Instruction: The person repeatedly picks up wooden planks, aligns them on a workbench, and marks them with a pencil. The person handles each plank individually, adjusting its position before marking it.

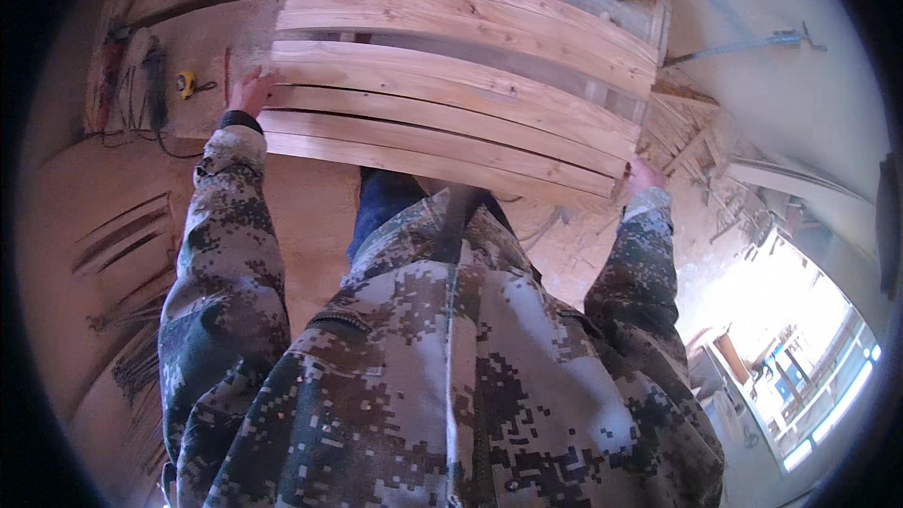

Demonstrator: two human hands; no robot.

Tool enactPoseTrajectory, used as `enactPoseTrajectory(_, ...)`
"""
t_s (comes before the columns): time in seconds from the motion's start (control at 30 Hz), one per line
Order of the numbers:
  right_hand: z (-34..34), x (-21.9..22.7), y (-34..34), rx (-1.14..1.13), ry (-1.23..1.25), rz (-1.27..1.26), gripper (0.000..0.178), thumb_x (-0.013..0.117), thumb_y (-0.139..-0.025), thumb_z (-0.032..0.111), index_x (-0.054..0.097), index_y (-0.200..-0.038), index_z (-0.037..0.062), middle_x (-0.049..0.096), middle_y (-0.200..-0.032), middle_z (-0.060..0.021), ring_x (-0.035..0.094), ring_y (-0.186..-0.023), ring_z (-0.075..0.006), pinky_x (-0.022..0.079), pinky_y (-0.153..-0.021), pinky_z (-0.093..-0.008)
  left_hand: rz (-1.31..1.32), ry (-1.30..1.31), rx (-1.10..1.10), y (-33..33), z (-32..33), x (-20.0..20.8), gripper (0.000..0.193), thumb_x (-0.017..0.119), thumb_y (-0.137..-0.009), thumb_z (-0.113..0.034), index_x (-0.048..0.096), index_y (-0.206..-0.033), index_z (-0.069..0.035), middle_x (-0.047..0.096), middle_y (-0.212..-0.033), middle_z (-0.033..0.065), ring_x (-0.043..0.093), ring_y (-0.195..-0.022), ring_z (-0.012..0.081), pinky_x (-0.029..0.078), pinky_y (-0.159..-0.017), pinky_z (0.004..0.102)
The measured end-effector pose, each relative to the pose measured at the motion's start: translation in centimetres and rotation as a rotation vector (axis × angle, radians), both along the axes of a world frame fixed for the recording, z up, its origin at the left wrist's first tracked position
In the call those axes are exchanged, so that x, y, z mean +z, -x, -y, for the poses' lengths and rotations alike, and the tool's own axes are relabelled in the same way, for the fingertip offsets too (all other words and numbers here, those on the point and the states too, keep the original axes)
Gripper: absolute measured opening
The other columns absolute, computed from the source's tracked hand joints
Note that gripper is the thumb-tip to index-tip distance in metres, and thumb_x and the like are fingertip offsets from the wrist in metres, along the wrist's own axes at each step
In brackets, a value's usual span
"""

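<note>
Several long, pale wooden boards lie side by side in front of me, with dark gaps between some of them. At their left ends is my left hand, its fingers closed about the edge of the nearer boards. My right hand is closed at the right end of the nearest board; its fingertips are partly hidden by the wood. Both forearms wear camouflage sleeves. Beyond a wider gap, another pair of boards lies farther off.
On the worktop to the left are a yellow tape measure and a corded power tool. Wood offcuts are heaped to the right. A blue metal bar clamp juts out at the far right. Sawdust covers the floor near my legs.
</note>
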State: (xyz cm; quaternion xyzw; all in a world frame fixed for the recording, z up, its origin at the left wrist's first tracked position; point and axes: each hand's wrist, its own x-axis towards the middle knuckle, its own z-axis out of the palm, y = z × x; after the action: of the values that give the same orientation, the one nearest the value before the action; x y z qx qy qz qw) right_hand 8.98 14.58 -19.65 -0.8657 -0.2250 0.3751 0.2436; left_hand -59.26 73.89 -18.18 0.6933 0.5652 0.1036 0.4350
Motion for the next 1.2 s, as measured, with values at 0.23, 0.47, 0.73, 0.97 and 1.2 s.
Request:
enactPoseTrajectory(0.23,-4.1,3.3,3.4,-0.521,-0.198,-0.203,0.051,0.068,-0.084,0.031,0.057,-0.121,-0.0034,0.063,-0.115,-0.0123,0.063,-0.094,-0.0235,0.050,-0.083,-0.0328,0.037,0.088,0.069,-3.0,3.4,6.4,0.033,0.061,-0.085,-0.027,0.068,-0.105,-0.002,0.068,-0.094,0.0085,0.062,-0.079,0.0177,0.049,-0.072,0.0309)
enactPoseTrajectory(0.47,-7.7,14.3,9.0,-0.588,-0.305,-0.123,0.057,0.069,-0.084,0.033,0.054,-0.124,-0.0050,0.060,-0.119,-0.0159,0.061,-0.103,-0.0243,0.048,-0.090,-0.0340,-0.016,-0.085,0.420,-5.0,5.3,10.0,0.046,0.072,-0.079,-0.033,0.069,-0.103,0.005,0.070,-0.088,0.0105,0.063,-0.082,0.0147,0.049,-0.074,0.0279)
enactPoseTrajectory(0.73,-7.9,15.3,8.0,-0.770,-1.149,-0.772,0.041,0.055,-0.083,0.009,0.054,-0.122,-0.0048,0.060,-0.120,-0.0177,0.051,-0.120,-0.0360,0.036,-0.104,-0.0562,1.363,0.346,0.829,-2.4,6.3,7.4,0.035,0.045,-0.069,0.014,0.056,-0.101,0.003,0.059,-0.122,0.0204,0.056,-0.114,0.0323,0.050,-0.089,0.0390)
enactPoseTrajectory(0.97,-9.9,15.6,7.6,-1.267,-1.214,-0.611,0.037,0.054,-0.082,0.006,0.056,-0.117,-0.0037,0.059,-0.120,-0.0204,0.049,-0.121,-0.0376,0.029,-0.107,-0.0613,1.449,0.324,0.993,-2.7,6.3,7.1,0.043,0.041,-0.070,0.017,0.045,-0.108,-0.005,0.056,-0.114,0.0121,0.056,-0.107,0.0269,0.046,-0.077,0.0334)
enactPoseTrajectory(1.2,-10.0,16.4,9.3,-1.197,-1.144,-0.705,0.033,0.043,-0.081,0.009,0.062,-0.106,-0.0005,0.062,-0.113,-0.0165,0.054,-0.114,-0.0333,0.038,-0.102,-0.0544,1.492,0.403,0.593,-1.7,6.3,7.2,0.031,0.039,-0.076,0.014,0.048,-0.098,-0.005,0.057,-0.102,0.0069,0.058,-0.088,0.0220,0.046,-0.056,0.0239)
